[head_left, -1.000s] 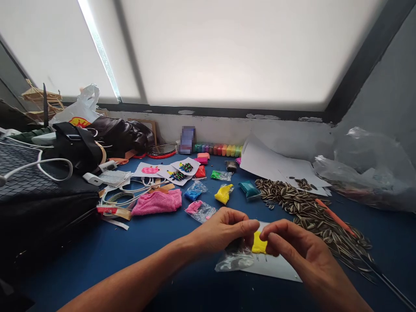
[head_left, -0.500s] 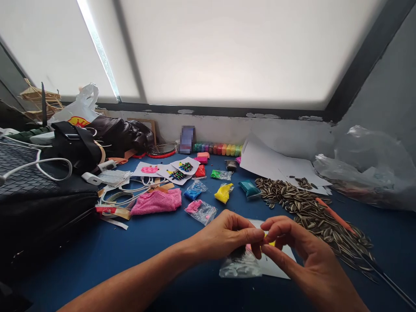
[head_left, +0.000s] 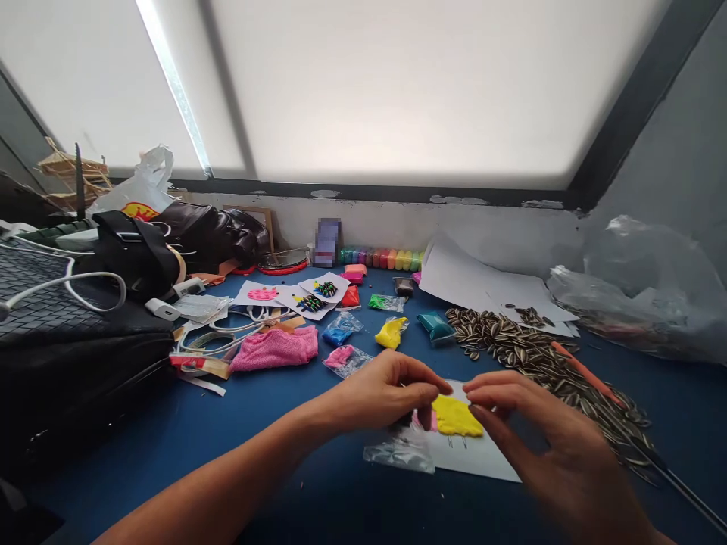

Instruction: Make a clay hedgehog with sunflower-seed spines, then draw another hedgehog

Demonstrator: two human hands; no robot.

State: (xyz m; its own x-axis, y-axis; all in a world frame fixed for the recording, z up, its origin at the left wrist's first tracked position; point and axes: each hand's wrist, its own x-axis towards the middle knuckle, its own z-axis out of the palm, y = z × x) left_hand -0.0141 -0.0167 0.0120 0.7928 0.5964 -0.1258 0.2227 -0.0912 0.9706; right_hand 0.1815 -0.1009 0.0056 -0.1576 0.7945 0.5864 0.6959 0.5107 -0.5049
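Note:
On the table in front of me is a white sheet of paper (head_left: 482, 463). It bears a flat yellow clay shape (head_left: 459, 416), a bit of pink clay at its left edge and thin drawn legs below. My left hand (head_left: 394, 390) is closed on a clear plastic bag (head_left: 400, 450) with something dark inside, left of the yellow shape; its fingers partly hide the bag. My right hand (head_left: 525, 424) hovers over the paper's right side, thumb and fingertips close together beside the yellow clay. Whatever may be between those fingertips is too small to make out.
Striped sunflower seeds (head_left: 511, 341) and an orange-handled tool (head_left: 588, 375) lie to the right. Ahead are bags of yellow clay (head_left: 391, 333), blue clay (head_left: 341, 329) and teal clay (head_left: 436, 327). A pink cloth (head_left: 276, 350), decorated cards (head_left: 311, 303) and a black bag (head_left: 85, 363) are leftward.
My hands have come apart over the paper, uncovering the yellow clay shape. The left hand has moved left, the plastic bag shifting with it; the right hand has shifted slightly right.

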